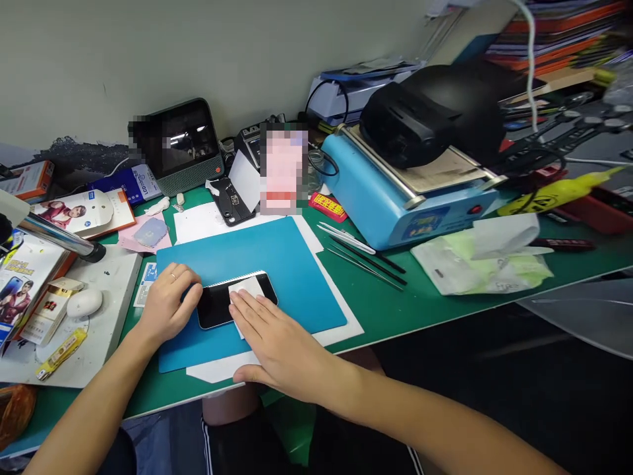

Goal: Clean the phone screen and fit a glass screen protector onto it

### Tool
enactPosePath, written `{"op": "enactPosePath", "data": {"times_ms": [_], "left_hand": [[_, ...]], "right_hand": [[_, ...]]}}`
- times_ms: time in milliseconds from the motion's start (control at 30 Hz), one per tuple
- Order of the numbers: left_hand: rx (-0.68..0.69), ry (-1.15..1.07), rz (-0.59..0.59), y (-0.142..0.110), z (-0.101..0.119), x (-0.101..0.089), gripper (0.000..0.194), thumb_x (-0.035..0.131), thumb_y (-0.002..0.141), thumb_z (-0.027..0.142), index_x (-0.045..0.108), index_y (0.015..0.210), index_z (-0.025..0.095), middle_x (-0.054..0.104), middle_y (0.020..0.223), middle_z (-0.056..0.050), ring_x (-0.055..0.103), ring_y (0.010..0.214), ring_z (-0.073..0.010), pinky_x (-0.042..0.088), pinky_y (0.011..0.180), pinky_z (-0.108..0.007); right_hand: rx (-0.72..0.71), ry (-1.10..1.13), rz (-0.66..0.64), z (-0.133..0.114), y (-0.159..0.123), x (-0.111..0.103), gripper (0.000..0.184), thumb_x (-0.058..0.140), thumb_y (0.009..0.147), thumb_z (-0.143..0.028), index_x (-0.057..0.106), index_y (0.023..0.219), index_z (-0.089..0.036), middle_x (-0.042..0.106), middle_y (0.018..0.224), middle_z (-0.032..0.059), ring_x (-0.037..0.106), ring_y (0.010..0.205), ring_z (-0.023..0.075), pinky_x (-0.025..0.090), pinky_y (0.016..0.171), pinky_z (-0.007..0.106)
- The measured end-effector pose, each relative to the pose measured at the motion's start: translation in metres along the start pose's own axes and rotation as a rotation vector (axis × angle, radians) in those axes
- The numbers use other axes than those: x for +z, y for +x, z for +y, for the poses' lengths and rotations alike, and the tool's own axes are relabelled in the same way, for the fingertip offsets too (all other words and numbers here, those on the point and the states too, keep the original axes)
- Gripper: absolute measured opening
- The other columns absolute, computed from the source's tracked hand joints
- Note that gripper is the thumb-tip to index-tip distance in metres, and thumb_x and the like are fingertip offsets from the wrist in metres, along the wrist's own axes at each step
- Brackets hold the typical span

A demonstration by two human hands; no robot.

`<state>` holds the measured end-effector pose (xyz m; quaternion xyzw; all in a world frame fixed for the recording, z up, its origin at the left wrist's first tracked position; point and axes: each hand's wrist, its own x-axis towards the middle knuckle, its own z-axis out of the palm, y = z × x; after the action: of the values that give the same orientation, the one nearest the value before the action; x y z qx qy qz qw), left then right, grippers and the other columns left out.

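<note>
A black-screened smartphone [215,305] lies face up on a blue mat [306,277]. My left hand [171,300] is at the phone's left end, fingers curled in and thumb against its edge. On the right part of the screen is a small white wipe [250,287], pressed under my right hand [277,336]. That hand's fingers are stretched out flat, with the thumb held apart toward the table's front edge. Part of the wipe and the phone's lower right corner are hidden by the right hand.
Tweezers [363,267] and a white pen-like tool [346,237] lie right of the mat. Beyond stand a blue machine [366,191] and a wipes packet [479,267]. A dark display [182,142] is behind; a mouse [84,303] and boxes are at left.
</note>
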<state>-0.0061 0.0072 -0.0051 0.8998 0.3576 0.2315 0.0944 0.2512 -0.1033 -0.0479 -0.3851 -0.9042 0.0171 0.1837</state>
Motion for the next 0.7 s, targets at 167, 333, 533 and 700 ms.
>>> {"op": "enactPosePath", "data": {"times_ms": [167, 333, 533, 700], "left_hand": [[-0.106, 0.013, -0.004, -0.005, -0.022, 0.01, 0.033, 0.045, 0.116, 0.034, 0.068, 0.096, 0.021, 0.072, 0.094, -0.005, 0.066, 0.085, -0.0204, 0.061, 0.082, -0.04], [-0.216, 0.041, 0.0, -0.011, -0.043, 0.021, 0.04, 0.07, 0.108, 0.043, 0.068, 0.14, 0.02, 0.069, 0.144, -0.012, 0.071, 0.123, -0.0259, 0.065, 0.104, -0.049], [-0.29, 0.058, 0.017, -0.012, -0.057, 0.032, 0.043, 0.072, 0.106, 0.044, 0.067, 0.141, 0.019, 0.069, 0.143, -0.012, 0.072, 0.123, -0.027, 0.065, 0.104, -0.05], [-0.306, 0.063, 0.058, -0.008, -0.057, 0.035, 0.042, 0.072, 0.107, 0.044, 0.067, 0.141, 0.02, 0.069, 0.143, -0.012, 0.072, 0.123, -0.0266, 0.065, 0.104, -0.05]], "right_hand": [[0.045, -0.012, -0.017, -0.008, 0.014, 0.012, 0.11, 0.055, 0.103, -0.079, 0.042, 0.166, 0.01, 0.036, 0.177, 0.0322, 0.04, 0.167, 0.0429, 0.048, 0.132, 0.055], [0.032, 0.033, -0.011, -0.023, 0.038, 0.016, 0.102, 0.048, 0.107, -0.077, 0.05, 0.162, 0.009, 0.045, 0.172, 0.0319, 0.046, 0.164, 0.0409, 0.044, 0.135, 0.054], [0.095, 0.092, -0.016, -0.03, 0.048, 0.022, 0.093, 0.051, 0.112, -0.065, 0.042, 0.167, 0.009, 0.036, 0.178, 0.03, 0.038, 0.169, 0.0404, 0.037, 0.139, 0.055], [0.122, 0.12, -0.059, -0.041, 0.069, 0.03, 0.09, 0.055, 0.111, -0.062, 0.046, 0.165, 0.009, 0.041, 0.175, 0.0325, 0.039, 0.168, 0.0413, 0.034, 0.139, 0.056]]}}
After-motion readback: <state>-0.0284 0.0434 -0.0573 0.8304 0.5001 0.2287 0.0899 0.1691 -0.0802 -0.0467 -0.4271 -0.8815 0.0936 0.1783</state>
